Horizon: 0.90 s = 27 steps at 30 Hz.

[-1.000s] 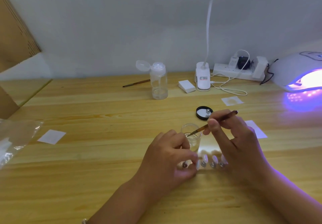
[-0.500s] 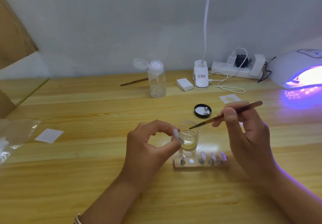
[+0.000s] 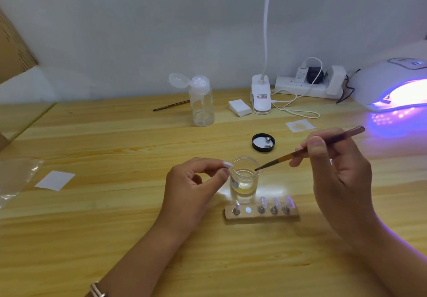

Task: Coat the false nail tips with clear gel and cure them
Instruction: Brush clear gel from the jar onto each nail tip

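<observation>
A nail tip (image 3: 227,164) is pinched between thumb and forefinger of the left hand (image 3: 191,188), just left of the gel jar (image 3: 245,176). A brush (image 3: 309,150) is gripped by the right hand (image 3: 339,176), fingers closed on its handle, and its bristles are held at the jar's rim. Four tips (image 3: 263,202) are set on the holder (image 3: 261,217) in front of the jar. The curing lamp (image 3: 392,84) is lit violet. The red label on the clip lamp (image 3: 261,98) cannot be read.

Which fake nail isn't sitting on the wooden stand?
The nail tip pinched by the left hand, beside the glass jar. The other four stand on the wooden holder.
</observation>
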Motion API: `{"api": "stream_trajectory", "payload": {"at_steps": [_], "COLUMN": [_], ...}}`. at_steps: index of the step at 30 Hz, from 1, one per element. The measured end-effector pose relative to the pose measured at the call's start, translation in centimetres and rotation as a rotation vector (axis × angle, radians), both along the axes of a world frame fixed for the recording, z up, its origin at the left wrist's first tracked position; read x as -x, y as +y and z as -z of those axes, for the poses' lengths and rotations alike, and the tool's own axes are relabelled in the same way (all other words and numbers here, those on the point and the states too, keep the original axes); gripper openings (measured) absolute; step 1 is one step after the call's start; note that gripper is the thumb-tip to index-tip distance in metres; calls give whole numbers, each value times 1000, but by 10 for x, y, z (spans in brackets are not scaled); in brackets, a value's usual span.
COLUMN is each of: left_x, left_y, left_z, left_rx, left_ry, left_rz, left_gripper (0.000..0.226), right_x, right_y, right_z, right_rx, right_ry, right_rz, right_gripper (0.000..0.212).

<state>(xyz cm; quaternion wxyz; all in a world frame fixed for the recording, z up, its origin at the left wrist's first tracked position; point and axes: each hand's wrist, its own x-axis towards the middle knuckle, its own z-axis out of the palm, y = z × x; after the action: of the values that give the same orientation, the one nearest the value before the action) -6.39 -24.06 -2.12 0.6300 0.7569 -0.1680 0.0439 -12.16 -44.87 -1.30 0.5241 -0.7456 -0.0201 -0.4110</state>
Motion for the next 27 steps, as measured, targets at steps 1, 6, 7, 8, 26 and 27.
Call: {"api": "stream_trajectory", "payload": {"at_steps": [1,6,7,8,26,27], "left_x": [0,2,2,1,1,1], "left_y": [0,-2,-2,-2,-2,-2], "left_z": [0,-1,-1,0,4,4], "left_rx": [4,4,12,23,112,109], "left_ry": [7,9,11,15,41,40], "left_rz": [6,32,37,39,83,81], "left_gripper": [19,17,17,18,11,11], "right_x": [1,2,2,2,14,14], "right_y": [-1,2,2,2,22,22], "right_z": [0,3,3,2,0,0], "right_rx": [-8,-6,-3,0,-14,-14], "right_ry": [-5,-7,-4,-6,-120,-117], "right_rz": [6,-4,-8,-6,-172,-169], "right_gripper": [20,22,20,19,20,20]}}
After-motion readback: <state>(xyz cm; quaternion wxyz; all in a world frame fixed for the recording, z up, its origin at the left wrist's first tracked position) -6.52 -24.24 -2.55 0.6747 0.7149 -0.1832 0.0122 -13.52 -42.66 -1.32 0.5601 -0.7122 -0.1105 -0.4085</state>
